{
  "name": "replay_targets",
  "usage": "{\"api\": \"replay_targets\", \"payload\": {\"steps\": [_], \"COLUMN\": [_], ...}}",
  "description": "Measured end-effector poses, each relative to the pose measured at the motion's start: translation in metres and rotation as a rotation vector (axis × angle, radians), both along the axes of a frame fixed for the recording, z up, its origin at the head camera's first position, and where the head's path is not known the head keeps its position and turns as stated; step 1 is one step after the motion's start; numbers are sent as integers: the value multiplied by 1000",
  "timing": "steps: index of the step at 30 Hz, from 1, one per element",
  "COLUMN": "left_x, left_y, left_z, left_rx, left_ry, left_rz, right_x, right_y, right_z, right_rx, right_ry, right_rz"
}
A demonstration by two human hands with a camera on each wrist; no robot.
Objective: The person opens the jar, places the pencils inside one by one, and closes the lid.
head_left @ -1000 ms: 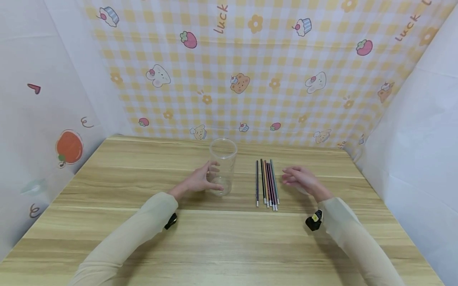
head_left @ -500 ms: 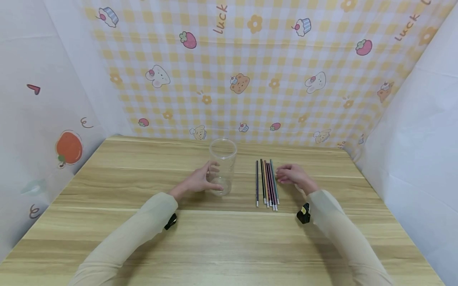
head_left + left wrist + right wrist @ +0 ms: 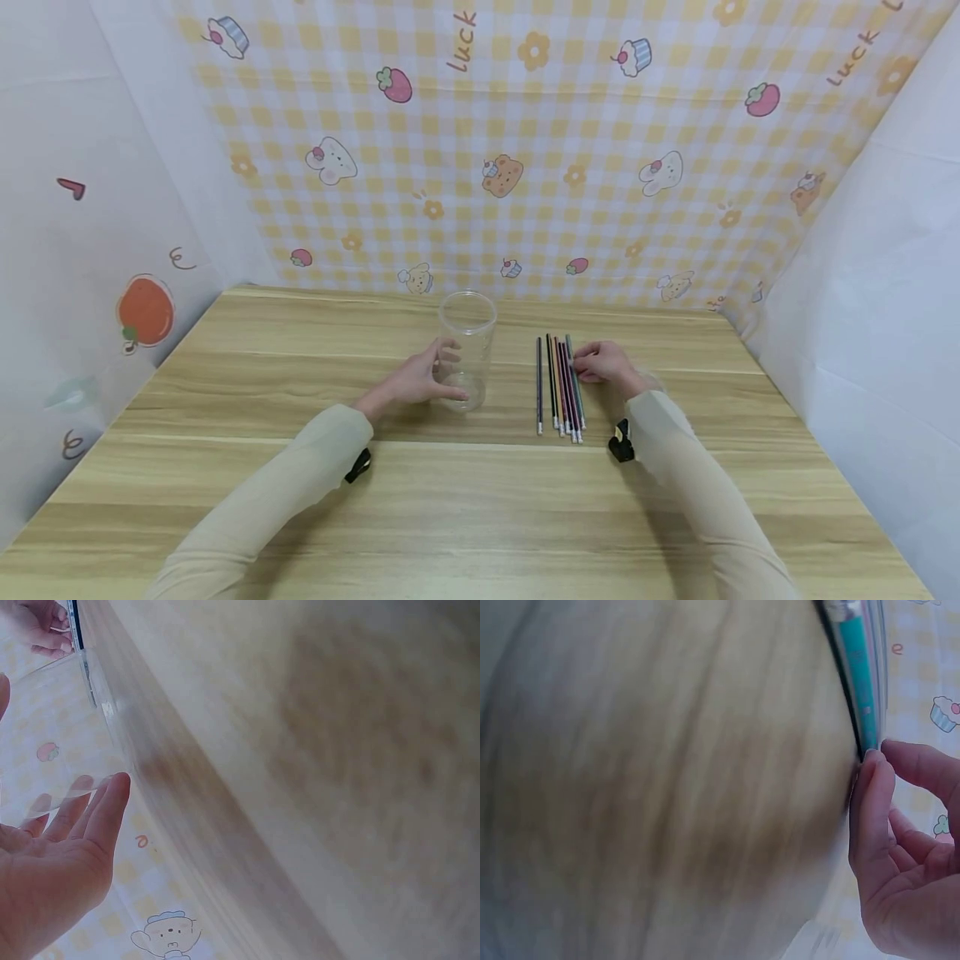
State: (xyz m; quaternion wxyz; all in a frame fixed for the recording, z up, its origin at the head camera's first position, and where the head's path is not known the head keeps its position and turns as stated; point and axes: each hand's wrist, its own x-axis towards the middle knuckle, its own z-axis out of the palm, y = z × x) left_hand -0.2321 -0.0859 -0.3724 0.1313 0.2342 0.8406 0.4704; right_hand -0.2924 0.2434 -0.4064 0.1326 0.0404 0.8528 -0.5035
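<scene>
A tall clear plastic cup (image 3: 472, 346) stands upright on the wooden table. My left hand (image 3: 415, 379) holds its lower part, thumb in front and fingers behind; the left wrist view shows those fingers along the clear wall. Right of the cup lies a row of pencils (image 3: 562, 387) with white eraser ends toward me. One dark pencil (image 3: 539, 385) lies slightly apart on the left. My right hand (image 3: 606, 365) is at the row's right edge. In the right wrist view, thumb and fingertips pinch the teal pencil (image 3: 859, 675), whose far end they hide.
The wooden table (image 3: 465, 517) meets a yellow checkered cloth (image 3: 450, 208) at the back. White cloth walls (image 3: 862, 275) stand on both sides. A black wrist camera (image 3: 621, 442) hangs under the right sleeve, another black camera (image 3: 358, 465) under the left.
My right hand has moved left from beside the pencils onto the teal one, its fingers closing there. The left hand, cup and pencils look unmoved.
</scene>
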Motion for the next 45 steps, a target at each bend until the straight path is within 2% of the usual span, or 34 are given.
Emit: {"api": "replay_targets", "payload": {"steps": [5,11,16,24,27,32,34,40,45], "left_x": [-16,-21,-19,-2,-5,-17,-19,-21,-21], "left_y": [-3,-4,-4,-1,-1,-4,-4,-4,-4], "left_z": [-24,-31,-28,-3,-8,-26,-30,-31,-31], "left_rx": [-2,3,-5,32,28,-13,-14,-11,-17], "left_ry": [10,12,3,-33,-24,6,9,11,20], "left_rz": [16,17,21,10,10,21,22,14,9], "right_x": [0,-3,-8,-11,-11,-8,-7,-5,-4], "right_y": [1,1,1,2,2,5,8,17,18], "right_z": [1,3,2,5,6,7,7,9,20], "right_rx": [22,78,137,235,247,178,131,34,-94], "right_ry": [15,11,-15,-42,-45,-33,-28,-22,11], "right_rz": [0,-33,-42,-28,-14,26,51,136,90]}}
